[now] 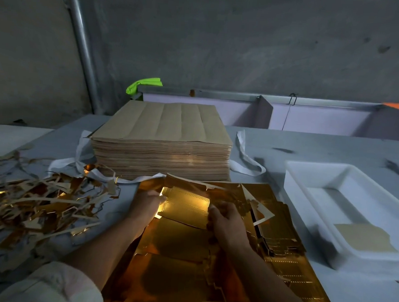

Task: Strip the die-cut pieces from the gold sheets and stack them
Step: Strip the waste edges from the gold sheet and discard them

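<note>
Head view: two bare hands meet over the gold sheets (pixel 184 254), which lie on a grey table (pixel 310 142) close to the person.
Left hand (pixel 148 202): grips the left end of a die-cut piece (pixel 186 206); the fingers are blurred.
Right hand (pixel 227 221): fingers are curled over the right end of the same piece, so the hands are apart with the piece between them.
Die-cut piece: gold, with perforated rows, lifted slightly above the top sheet at its far end.
Waste frame (pixel 263 210): pale thin strips stick up just right of the right hand.
Stripped pieces (pixel 281 240): a low, stepped-edge pile beside the right wrist.
Tall stack (pixel 162 135): brown-backed sheets just beyond the gold sheets, with white straps (pixel 246 158) trailing on both sides.
Scrap pile (pixel 36 207): tangled gold and tan trimmings fill the table's left side, near the left forearm.
White tray (pixel 306 209): on the right, near the gold sheets' right edge, holding one tan piece (pixel 365 238).
Open room: bare table shows behind the tray and to the right of the tall stack.
</note>
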`<state>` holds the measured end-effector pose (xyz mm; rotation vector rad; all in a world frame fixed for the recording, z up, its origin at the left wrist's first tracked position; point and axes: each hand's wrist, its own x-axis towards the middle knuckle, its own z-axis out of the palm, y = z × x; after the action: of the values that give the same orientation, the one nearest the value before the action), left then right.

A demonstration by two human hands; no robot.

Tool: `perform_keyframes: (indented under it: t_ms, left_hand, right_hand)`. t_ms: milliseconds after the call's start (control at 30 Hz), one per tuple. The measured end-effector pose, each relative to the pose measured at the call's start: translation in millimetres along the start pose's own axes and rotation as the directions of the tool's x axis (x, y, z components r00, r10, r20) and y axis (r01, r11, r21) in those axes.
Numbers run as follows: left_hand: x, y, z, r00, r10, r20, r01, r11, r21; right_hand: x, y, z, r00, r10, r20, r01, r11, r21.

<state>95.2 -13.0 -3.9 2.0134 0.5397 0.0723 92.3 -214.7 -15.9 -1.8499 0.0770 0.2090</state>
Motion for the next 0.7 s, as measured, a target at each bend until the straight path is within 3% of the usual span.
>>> perform_keyframes:
  t_ms: [300,433,700]
  left_hand:
    - [10,1,-3,0.997,-0.079,0.021,0.082,0.976,-0.202]
    - [15,9,-7,0.978,-0.192,0.083,0.207,0.945,-0.253]
    - [25,28,-5,0.962,-0.187,0.201,0.242,0.922,-0.301]
  right_hand:
    - [4,21,13,0.989,-0.145,-0.033,0.133,0.960,-0.247]
    - [4,24,14,0.983,-0.178,-0.036,0.162,0.951,-0.261]
    - [3,26,14,0.983,-0.177,-0.039,0.164,0.958,-0.236]
